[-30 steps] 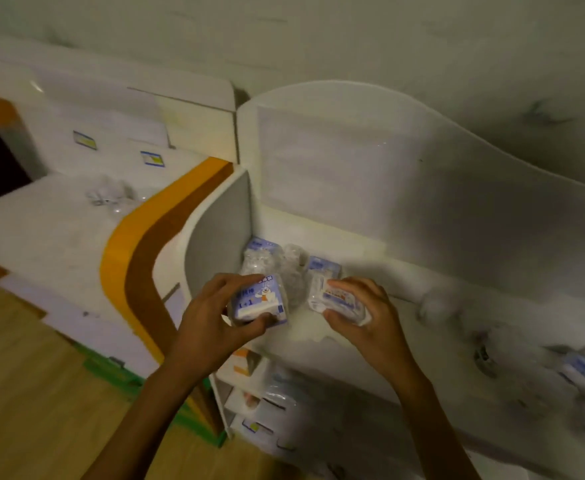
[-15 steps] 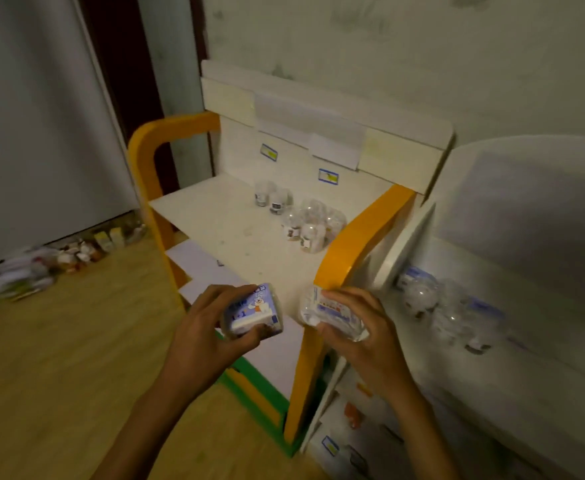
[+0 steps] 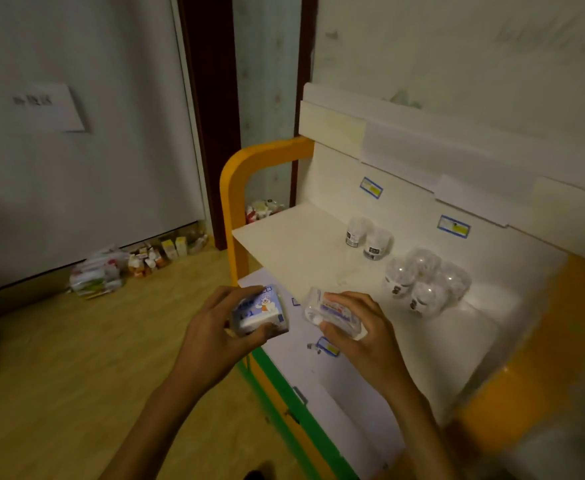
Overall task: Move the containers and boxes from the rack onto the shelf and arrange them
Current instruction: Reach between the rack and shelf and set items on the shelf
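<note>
My left hand (image 3: 211, 336) grips a small blue-and-white box (image 3: 260, 315) with a cartoon figure on it. My right hand (image 3: 360, 336) holds a clear plastic container (image 3: 329, 311) with a blue-and-white label. Both are held just in front of the cream shelf (image 3: 294, 247) with the orange frame (image 3: 230, 188). On the shelf stand two small clear containers (image 3: 367, 237) near the back, and a cluster of several clear round containers (image 3: 422, 282) to their right.
A lower white ledge (image 3: 318, 382) with a green front edge lies under my hands. Price labels (image 3: 370, 187) are stuck on the shelf's back panel. Packets and small boxes (image 3: 138, 261) lie on the wooden floor along the white wall.
My view has swung left from the white rack to the orange-framed shelf. Both hands have carried the box and the container away from the rack to the shelf's front.
</note>
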Demonstrator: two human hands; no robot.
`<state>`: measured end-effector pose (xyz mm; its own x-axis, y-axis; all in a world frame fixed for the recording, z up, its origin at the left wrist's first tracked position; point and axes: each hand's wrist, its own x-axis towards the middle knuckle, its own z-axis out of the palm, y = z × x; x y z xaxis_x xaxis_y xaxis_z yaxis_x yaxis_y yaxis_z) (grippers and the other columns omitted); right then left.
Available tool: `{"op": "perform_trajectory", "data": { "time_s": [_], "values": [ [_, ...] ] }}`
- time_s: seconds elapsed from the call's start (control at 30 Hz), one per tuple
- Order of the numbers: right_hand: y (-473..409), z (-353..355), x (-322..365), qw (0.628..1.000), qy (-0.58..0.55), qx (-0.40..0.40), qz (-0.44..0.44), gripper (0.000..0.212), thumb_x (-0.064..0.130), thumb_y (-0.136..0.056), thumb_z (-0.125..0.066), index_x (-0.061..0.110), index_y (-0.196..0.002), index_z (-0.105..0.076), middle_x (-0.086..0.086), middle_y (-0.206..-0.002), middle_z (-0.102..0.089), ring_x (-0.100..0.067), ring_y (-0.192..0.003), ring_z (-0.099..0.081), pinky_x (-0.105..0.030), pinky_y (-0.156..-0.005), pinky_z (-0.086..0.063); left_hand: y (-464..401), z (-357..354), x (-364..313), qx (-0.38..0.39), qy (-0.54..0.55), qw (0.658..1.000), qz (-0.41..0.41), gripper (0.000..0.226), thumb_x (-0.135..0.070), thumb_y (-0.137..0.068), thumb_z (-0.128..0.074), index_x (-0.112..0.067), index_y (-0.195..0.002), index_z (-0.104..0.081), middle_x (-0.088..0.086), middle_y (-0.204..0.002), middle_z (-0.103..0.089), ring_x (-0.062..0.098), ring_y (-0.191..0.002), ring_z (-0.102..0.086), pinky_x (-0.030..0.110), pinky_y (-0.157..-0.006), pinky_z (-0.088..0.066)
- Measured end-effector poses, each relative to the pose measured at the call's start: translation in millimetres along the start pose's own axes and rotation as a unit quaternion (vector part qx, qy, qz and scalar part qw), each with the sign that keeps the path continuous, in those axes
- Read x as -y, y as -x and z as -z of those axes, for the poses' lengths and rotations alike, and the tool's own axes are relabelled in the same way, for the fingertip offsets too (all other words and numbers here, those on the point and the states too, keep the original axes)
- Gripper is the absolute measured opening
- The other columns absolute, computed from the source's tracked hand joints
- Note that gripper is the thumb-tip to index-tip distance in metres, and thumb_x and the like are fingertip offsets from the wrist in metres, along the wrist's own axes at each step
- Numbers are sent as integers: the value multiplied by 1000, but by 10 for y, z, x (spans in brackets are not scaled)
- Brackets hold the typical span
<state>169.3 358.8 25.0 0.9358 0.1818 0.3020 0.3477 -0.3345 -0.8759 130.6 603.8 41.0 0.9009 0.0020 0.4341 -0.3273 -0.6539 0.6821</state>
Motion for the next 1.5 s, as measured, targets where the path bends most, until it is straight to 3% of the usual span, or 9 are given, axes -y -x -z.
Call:
{"op": "perform_trajectory", "data": {
  "time_s": [0.23,0.43,0.6,0.73,0.87,0.93,1.07,1.2,1.5],
  "values": [
    [-1216,-332,-364,999,20,-32,-13,40,24,-79,-75,35,-115,-61,19,-115,-56,-4,-108,-55,-18,-85,-50,-1255,36,733,25,-7,1000,-15,56,-51,-71,-71,-34,-122,-56,-13,-112,-55,2,-97,-55,21,-67,-51],
    [-1946,-431,-643,997,14,-57,-49,57,55,-70,-71,27,-119,-59,9,-116,-58,-8,-106,-58,-23,-82,-54,-2127,-134,1106,56,3,998,-36,66,-68,-67,-63,-33,-122,-57,-15,-114,-54,-1,-98,-54,13,-70,-49],
    [-2384,-471,-972,989,13,-109,-101,56,38,-73,-73,16,-122,-58,3,-115,-61,-10,-104,-62,-19,-84,-53,-2855,-407,1415,102,35,993,-58,60,-59,-70,-68,-32,-122,-56,-11,-115,-56,-4,-98,-53,8,-69,-46],
    [-2737,-479,-1130,979,78,-150,-117,42,41,-75,-74,29,-112,-59,9,-107,-60,-12,-100,-62,-17,-80,-51,-3446,-696,1642,146,59,984,-87,55,-59,-67,-65,-39,-117,-52,-9,-111,-57,-7,-99,-51,6,-68,-45],
    [-3029,-500,-1173,961,165,-194,-103,30,53,-76,-68,53,-102,-54,22,-106,-55,-3,-101,-55,-18,-84,-45,-4056,-1026,1861,205,79,971,-99,60,-47,-65,-75,-25,-118,-59,-3,-110,-60,7,-94,-58,17,-74,-51],
    [-3126,-521,-1209,952,200,-212,-99,33,60,-75,-62,49,-106,-57,21,-107,-56,-3,-102,-54,-17,-87,-43,-4302,-1202,1922,229,82,965,-100,59,-41,-64,-76,-21,-118,-61,0,-110,-61,12,-94,-60,25,-79,-52],
    [-3252,-547,-1373,934,235,-231,-136,41,49,-76,-66,40,-115,-56,16,-110,-53,-2,-102,-50,-9,-88,-37,-4662,-1615,2010,273,82,953,-99,56,-26,-68,-82,-16,-119,-61,5,-113,-60,18,-97,-58,37,-83,-53],
    [-3277,-601,-1463,923,237,-250,-170,47,52,-75,-63,30,-117,-60,12,-112,-54,0,-102,-49,-2,-87,-33,-4859,-1981,2122,343,63,932,-99,59,-34,-70,-79,-21,-123,-57,3,-117,-55,18,-101,-55,26,-85,-45],
    [-3273,-669,-1586,913,254,-238,-214,49,55,-77,-60,30,-119,-61,10,-116,-54,-9,-105,-52,-20,-89,-44,-4901,-2440,2166,411,83,903,-97,61,-31,-69,-82,-19,-124,-57,10,-123,-55,27,-109,-55,26,-88,-42]
  ]
}}
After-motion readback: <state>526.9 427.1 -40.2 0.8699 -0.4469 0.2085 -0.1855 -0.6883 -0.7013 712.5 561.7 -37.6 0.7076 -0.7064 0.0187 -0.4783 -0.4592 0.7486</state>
